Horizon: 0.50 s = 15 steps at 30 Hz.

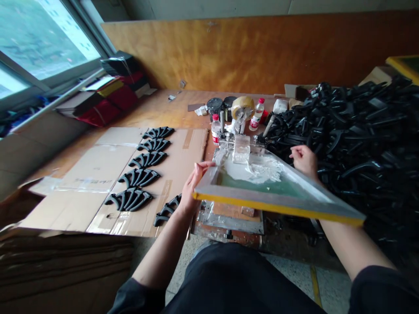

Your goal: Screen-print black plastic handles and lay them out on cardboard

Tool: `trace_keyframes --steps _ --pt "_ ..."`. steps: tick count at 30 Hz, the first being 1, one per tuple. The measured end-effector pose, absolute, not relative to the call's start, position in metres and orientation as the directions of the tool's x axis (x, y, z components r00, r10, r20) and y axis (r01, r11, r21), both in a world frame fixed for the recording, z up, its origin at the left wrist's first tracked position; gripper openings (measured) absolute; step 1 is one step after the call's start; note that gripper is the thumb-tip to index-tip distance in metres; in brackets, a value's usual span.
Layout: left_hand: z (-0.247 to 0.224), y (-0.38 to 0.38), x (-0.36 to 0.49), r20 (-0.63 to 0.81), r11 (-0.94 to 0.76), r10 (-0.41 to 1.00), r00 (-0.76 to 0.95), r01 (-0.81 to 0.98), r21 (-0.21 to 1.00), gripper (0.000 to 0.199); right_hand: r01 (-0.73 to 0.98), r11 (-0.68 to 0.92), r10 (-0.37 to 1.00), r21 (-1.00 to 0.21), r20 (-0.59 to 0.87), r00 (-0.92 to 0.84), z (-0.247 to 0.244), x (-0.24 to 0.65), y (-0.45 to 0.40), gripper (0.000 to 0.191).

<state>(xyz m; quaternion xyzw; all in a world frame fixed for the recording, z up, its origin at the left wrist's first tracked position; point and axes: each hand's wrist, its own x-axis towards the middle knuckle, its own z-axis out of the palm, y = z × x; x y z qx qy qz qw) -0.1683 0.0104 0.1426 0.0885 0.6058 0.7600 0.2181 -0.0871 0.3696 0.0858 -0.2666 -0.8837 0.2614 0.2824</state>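
A tilted screen printing frame [278, 208] with a grey rim, yellow front edge and green mesh is raised in front of me. My left hand [194, 183] grips its left side. White paste [266, 171] is smeared over the far part of the mesh, where a pale, clear-looking block [241, 149] rests. My right arm passes beneath the frame. Beyond its right edge, my right hand [304, 160] is closed with fingers curled; whether it holds anything is hidden. Under the frame are a brown board and a metal base [235, 223].
Black curved plastic parts [132, 178] lie in a column on flattened cardboard [88, 163]. At right rises a large heap of black parts [353, 131]. Behind the frame stand red-capped bottles [257, 114], dark jars [214, 107] and a tape roll [242, 107].
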Motion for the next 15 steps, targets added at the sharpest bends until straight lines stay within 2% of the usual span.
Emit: trace_keyframes --steps 2,3,6,8,10,12,13,15 --pt "0.157 0.027 -0.181 -0.022 -0.229 0.424 -0.905 -0.131 0.965 0.057 0.346 0.705 0.611 -0.619 0.282 -0.74 0.055 -0.072 0.357 0.04" --pt "0.161 0.033 -0.185 0.0 -0.235 0.429 -0.903 -0.112 0.966 0.058 0.327 0.727 0.559 -0.604 0.243 -0.793 0.039 -0.067 0.341 0.038" --pt "0.154 0.046 -0.184 -0.007 -0.241 0.379 -0.925 -0.106 0.965 0.061 0.206 0.863 0.299 -0.461 0.138 -0.944 0.003 -0.061 0.278 0.026" --pt "0.134 0.047 -0.167 -0.111 -0.205 0.357 -0.928 -0.194 0.959 0.064 0.162 0.935 0.185 -0.317 0.042 -0.982 -0.004 -0.061 0.24 0.018" --pt "0.104 0.044 -0.139 -0.353 -0.072 0.458 -0.816 -0.43 0.9 0.067 0.201 0.951 0.204 -0.236 -0.013 -0.979 0.0 -0.06 0.21 0.013" --pt "0.073 0.038 -0.106 -0.576 0.09 0.581 -0.575 -0.657 0.748 0.065 0.199 0.951 0.208 -0.235 0.014 -0.978 0.012 -0.055 0.185 0.013" --pt "0.06 0.033 -0.092 -0.608 0.092 0.61 -0.509 -0.716 0.692 0.061 0.133 0.958 0.151 -0.255 0.052 -0.987 0.019 -0.051 0.174 0.012" --pt "0.04 0.021 -0.07 -0.627 0.003 0.59 -0.508 -0.776 0.631 0.051 -0.105 0.948 -0.067 -0.3 0.133 -0.989 0.031 -0.044 0.162 0.012"
